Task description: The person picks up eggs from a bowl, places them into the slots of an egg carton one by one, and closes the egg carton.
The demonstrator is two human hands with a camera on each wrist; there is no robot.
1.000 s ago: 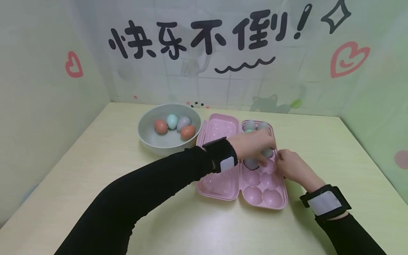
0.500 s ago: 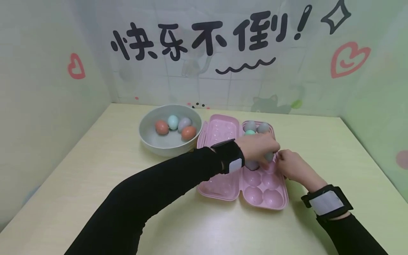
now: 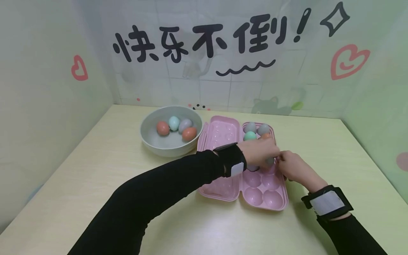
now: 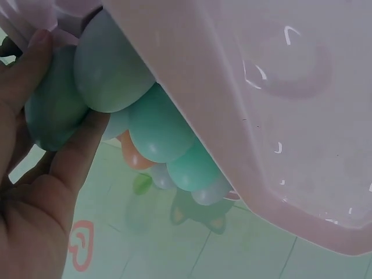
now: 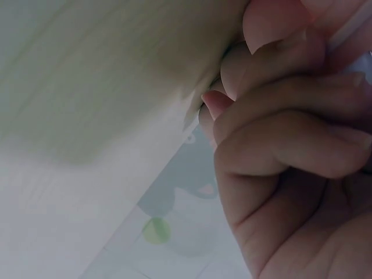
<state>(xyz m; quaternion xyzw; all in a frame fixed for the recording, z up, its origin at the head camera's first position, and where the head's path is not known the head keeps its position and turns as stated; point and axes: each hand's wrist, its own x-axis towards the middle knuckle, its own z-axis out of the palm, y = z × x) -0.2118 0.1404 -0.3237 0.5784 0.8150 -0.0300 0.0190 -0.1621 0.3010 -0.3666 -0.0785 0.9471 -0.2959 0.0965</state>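
My left hand reaches over the filled half of a pink egg carton, its thumb and fingers around a grey-green egg low in a cup. Beside that egg sits another grey egg, seen close in the left wrist view. Farther back in the carton show a mint egg, an orange egg and pale grey ones. Curled at the carton's right edge, my right hand grips the rim; the right wrist view has its bent fingers against the pink cups.
A grey bowl with several eggs, orange, pale blue and lilac, stands left of the carton. The carton's lid lies open toward the bowl. Bare cups are at the near end. Printed walls enclose the table's back and sides.
My left hand has shifted slightly nearer and to the right over the carton, uncovering the mint and orange eggs behind it. The right hand stays at the rim. The head view has tilted slightly.
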